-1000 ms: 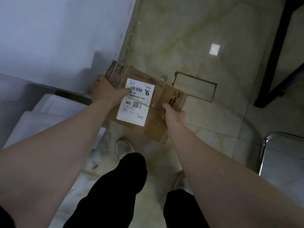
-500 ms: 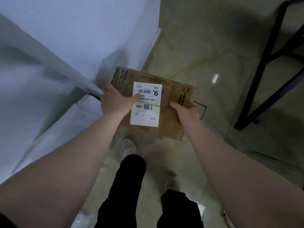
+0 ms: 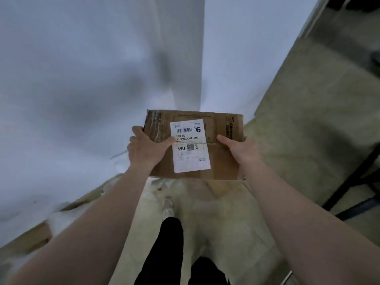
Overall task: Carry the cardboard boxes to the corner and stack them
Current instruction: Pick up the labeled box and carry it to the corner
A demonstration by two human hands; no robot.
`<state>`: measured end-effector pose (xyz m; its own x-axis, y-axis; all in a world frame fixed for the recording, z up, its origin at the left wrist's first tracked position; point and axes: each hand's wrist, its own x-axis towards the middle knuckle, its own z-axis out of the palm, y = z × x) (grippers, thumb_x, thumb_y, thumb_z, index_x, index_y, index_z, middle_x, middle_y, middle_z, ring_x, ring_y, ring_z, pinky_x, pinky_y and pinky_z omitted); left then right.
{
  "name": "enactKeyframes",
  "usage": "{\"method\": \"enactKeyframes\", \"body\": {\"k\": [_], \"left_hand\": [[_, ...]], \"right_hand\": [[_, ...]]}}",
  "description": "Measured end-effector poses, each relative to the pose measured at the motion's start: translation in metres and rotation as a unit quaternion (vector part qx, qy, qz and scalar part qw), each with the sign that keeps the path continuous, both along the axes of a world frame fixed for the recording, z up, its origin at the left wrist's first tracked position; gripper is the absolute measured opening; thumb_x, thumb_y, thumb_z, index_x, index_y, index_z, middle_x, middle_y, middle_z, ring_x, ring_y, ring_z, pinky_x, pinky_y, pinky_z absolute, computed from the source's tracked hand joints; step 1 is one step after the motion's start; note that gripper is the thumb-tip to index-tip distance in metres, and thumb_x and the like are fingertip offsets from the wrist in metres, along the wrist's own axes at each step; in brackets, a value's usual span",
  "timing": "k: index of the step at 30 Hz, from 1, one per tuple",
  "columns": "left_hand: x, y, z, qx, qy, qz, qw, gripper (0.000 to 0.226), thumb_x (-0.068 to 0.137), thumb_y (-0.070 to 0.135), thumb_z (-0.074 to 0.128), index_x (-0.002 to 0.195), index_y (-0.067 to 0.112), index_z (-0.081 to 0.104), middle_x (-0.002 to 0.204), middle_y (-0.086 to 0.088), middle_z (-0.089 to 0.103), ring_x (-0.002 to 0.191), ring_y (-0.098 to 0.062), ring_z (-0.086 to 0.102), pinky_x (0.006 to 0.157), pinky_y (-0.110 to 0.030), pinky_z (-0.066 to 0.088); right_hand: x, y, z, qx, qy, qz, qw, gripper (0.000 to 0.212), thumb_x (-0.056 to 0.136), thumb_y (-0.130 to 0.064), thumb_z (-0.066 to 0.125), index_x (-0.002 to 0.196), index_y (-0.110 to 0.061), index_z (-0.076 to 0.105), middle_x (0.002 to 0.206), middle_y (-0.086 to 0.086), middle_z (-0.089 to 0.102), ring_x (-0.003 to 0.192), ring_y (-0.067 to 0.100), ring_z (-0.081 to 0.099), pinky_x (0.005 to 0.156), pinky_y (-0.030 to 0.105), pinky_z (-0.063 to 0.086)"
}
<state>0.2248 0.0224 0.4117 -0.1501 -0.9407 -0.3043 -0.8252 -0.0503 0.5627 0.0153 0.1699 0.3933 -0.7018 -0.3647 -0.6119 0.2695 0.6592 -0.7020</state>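
I hold a brown cardboard box (image 3: 224,161) in front of me at about waist height, above the floor. A white shipping label (image 3: 190,147) with a barcode and a large "6" covers its top. My left hand (image 3: 147,148) grips the box's left edge, thumb on top by the label. My right hand (image 3: 241,150) grips the right edge, thumb lying on the top face. The box's underside is hidden.
White walls (image 3: 82,79) meeting at a corner (image 3: 185,58) rise straight ahead. Flat cardboard and white packing (image 3: 37,235) lie along the wall at lower left. Black table legs (image 3: 349,182) stand on the right over the marble floor (image 3: 298,130). My legs and a shoe (image 3: 168,208) are below.
The view has swung up and left toward the white walls. The box has risen and levelled out in both hands; the floor hatch and white foam are out of sight.
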Motion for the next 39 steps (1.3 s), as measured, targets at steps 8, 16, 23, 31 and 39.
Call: {"method": "enactKeyframes", "body": {"k": [8, 16, 23, 31, 39], "left_hand": [[0.214, -0.008, 0.110, -0.016, 0.047, 0.149, 0.988, 0.097, 0.077, 0.073, 0.075, 0.150, 0.018, 0.042, 0.141, -0.014, 0.055, 0.131, -0.037, 0.056, 0.106, -0.053, 0.050], [0.476, 0.014, 0.175, -0.060, 0.082, 0.280, 0.955, 0.094, 0.079, 0.075, 0.072, 0.154, 0.029, 0.038, 0.144, -0.011, 0.062, 0.128, -0.037, 0.059, 0.104, -0.049, 0.050], [0.707, 0.066, 0.211, -0.116, 0.056, 0.409, 0.903, 0.084, 0.087, 0.072, 0.068, 0.155, 0.029, 0.041, 0.144, -0.015, 0.063, 0.125, -0.041, 0.062, 0.099, -0.049, 0.050], [0.892, 0.164, 0.225, -0.140, 0.050, 0.527, 0.837, 0.099, 0.072, 0.081, 0.074, 0.153, 0.032, 0.046, 0.145, -0.008, 0.064, 0.127, -0.035, 0.062, 0.102, -0.049, 0.052], [1.006, 0.234, 0.216, -0.129, 0.034, 0.646, 0.752, 0.087, 0.081, 0.071, 0.075, 0.153, 0.030, 0.048, 0.149, -0.008, 0.061, 0.131, -0.036, 0.060, 0.104, -0.047, 0.050]], "right_hand": [[0.157, -0.085, 0.118, -0.039, 0.079, 0.219, 0.972, 0.088, 0.075, -0.069, 0.083, 0.138, -0.013, 0.059, 0.128, 0.007, 0.071, 0.116, 0.032, 0.069, 0.104, 0.052, 0.057], [0.391, -0.166, 0.186, -0.088, 0.117, 0.416, 0.898, 0.079, 0.078, -0.073, 0.078, 0.132, -0.017, 0.065, 0.123, 0.003, 0.072, 0.112, 0.028, 0.069, 0.101, 0.047, 0.057], [0.639, -0.201, 0.213, -0.126, 0.113, 0.544, 0.822, 0.077, 0.076, -0.076, 0.077, 0.128, -0.020, 0.069, 0.122, 0.005, 0.074, 0.110, 0.029, 0.070, 0.104, 0.051, 0.057], [0.881, -0.201, 0.232, -0.163, 0.097, 0.677, 0.711, 0.074, 0.082, -0.071, 0.077, 0.132, -0.017, 0.070, 0.123, 0.005, 0.072, 0.113, 0.030, 0.068, 0.105, 0.050, 0.056], [1.075, -0.184, 0.214, -0.155, 0.055, 0.782, 0.601, 0.076, 0.081, -0.071, 0.078, 0.133, -0.017, 0.070, 0.125, 0.004, 0.073, 0.114, 0.030, 0.068, 0.103, 0.048, 0.056]]}}
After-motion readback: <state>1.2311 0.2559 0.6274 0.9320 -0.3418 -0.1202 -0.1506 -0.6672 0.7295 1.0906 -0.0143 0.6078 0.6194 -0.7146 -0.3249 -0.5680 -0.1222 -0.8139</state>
